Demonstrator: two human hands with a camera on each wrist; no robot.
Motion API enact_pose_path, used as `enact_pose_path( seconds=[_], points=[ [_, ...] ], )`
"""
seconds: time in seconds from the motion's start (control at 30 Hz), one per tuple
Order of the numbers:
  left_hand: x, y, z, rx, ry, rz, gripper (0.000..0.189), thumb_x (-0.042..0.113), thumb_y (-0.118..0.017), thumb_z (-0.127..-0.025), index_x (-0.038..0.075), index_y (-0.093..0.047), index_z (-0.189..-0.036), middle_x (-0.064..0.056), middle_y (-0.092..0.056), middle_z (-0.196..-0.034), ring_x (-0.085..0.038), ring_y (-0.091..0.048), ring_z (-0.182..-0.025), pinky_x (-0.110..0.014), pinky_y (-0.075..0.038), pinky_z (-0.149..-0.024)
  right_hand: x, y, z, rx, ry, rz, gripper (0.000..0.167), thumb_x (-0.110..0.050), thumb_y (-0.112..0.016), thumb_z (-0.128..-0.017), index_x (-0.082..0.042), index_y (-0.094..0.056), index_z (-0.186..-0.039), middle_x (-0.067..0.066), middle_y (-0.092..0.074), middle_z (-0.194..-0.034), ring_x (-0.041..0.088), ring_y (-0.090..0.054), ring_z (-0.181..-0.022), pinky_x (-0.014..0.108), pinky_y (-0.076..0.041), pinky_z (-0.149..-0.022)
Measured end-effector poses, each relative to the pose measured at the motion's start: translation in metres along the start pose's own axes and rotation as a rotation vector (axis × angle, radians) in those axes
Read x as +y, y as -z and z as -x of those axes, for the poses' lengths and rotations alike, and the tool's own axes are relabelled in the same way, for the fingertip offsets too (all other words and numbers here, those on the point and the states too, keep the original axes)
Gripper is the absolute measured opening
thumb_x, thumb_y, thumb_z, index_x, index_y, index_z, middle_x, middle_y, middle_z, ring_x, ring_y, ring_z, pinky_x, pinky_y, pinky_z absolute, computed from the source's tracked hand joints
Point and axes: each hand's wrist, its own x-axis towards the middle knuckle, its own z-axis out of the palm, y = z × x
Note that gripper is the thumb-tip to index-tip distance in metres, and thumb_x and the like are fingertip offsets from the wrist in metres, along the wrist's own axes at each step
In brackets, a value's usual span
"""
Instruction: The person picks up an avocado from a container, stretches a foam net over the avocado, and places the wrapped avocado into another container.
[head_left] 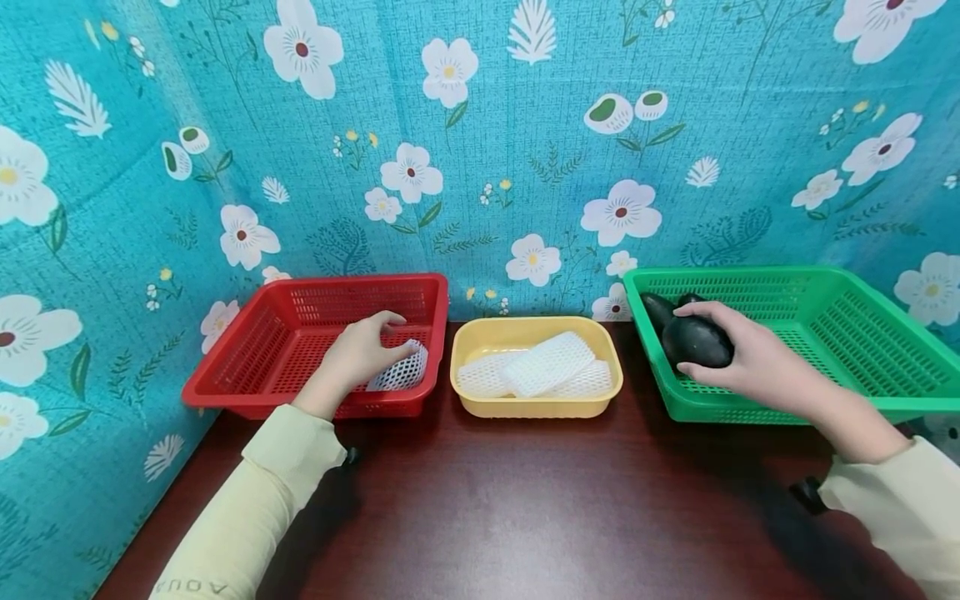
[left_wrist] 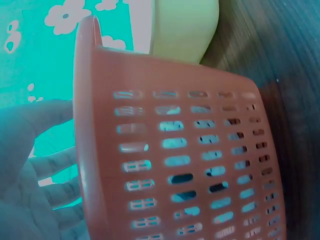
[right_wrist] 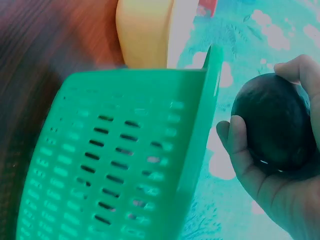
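In the head view my right hand (head_left: pixel 750 354) grips a dark avocado (head_left: pixel 697 342) over the left end of the green basket (head_left: pixel 847 333). The right wrist view shows thumb and fingers curled round the same avocado (right_wrist: pixel 272 122), above the rim. More dark avocados (head_left: pixel 657 310) lie behind it in the basket. My left hand (head_left: pixel 363 346) hovers over the red basket (head_left: pixel 262 337), fingers loosely bent and apart. Just under its thumb lies a white foam net (head_left: pixel 401 368) with something dark showing through its mesh. In the left wrist view the spread fingers (left_wrist: pixel 57 162) appear beyond the basket's rim.
Between the two baskets stands a yellow tray (head_left: pixel 532 407) with several white foam nets (head_left: pixel 551 364) in it. All three containers sit at the back of a dark wooden table (head_left: pixel 525 500). A blue flowered cloth (head_left: pixel 480 167) hangs behind them.
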Motion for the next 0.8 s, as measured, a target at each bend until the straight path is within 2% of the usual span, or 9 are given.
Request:
enact_pose_path(
  seconds=[0.23, 0.5, 0.6, 0.8],
  points=[
    [0.014, -0.004, -0.001, 0.011, -0.032, 0.029, 0.063, 0.033, -0.078, -0.09, 0.009, -0.054, -0.142, -0.017, -0.062, -0.134, -0.035, -0.059, -0.118, -0.053, -0.056, -0.091, -0.022, -0.009, 0.003, -0.032, 0.074, -0.004, 0.063, -0.01, -0.086, -0.082, -0.012, -0.053, -0.136, 0.012, -0.057, -0.125, 0.031, -0.06, -0.095, 0.034, -0.054, -0.064],
    [0.031, -0.014, -0.005, -0.008, -0.055, 0.025, 0.056, 0.035, -0.075, -0.094, 0.009, -0.056, -0.14, -0.014, -0.062, -0.133, -0.034, -0.059, -0.12, -0.051, -0.054, -0.095, -0.042, -0.021, 0.005, -0.084, 0.159, 0.026, 0.064, -0.017, -0.087, -0.082, -0.016, -0.054, -0.136, 0.005, -0.058, -0.131, 0.022, -0.061, -0.104, 0.041, -0.056, -0.077],
    [0.036, -0.02, -0.008, -0.008, -0.077, 0.022, 0.054, 0.035, -0.075, -0.094, 0.009, -0.058, -0.139, -0.013, -0.061, -0.134, -0.033, -0.059, -0.12, -0.05, -0.054, -0.094, -0.046, -0.027, 0.005, -0.1, 0.179, 0.021, 0.063, -0.019, -0.087, -0.083, -0.018, -0.053, -0.135, 0.001, -0.058, -0.13, 0.019, -0.059, -0.107, 0.041, -0.055, -0.08],
    [0.046, -0.031, -0.013, -0.006, -0.133, 0.006, 0.053, 0.034, -0.076, -0.094, 0.009, -0.06, -0.138, -0.014, -0.059, -0.136, -0.032, -0.057, -0.121, -0.05, -0.054, -0.095, -0.052, -0.041, 0.006, -0.149, 0.23, -0.021, 0.062, -0.019, -0.087, -0.083, -0.022, -0.052, -0.134, -0.005, -0.057, -0.126, 0.014, -0.057, -0.104, 0.035, -0.055, -0.079]
  ],
)
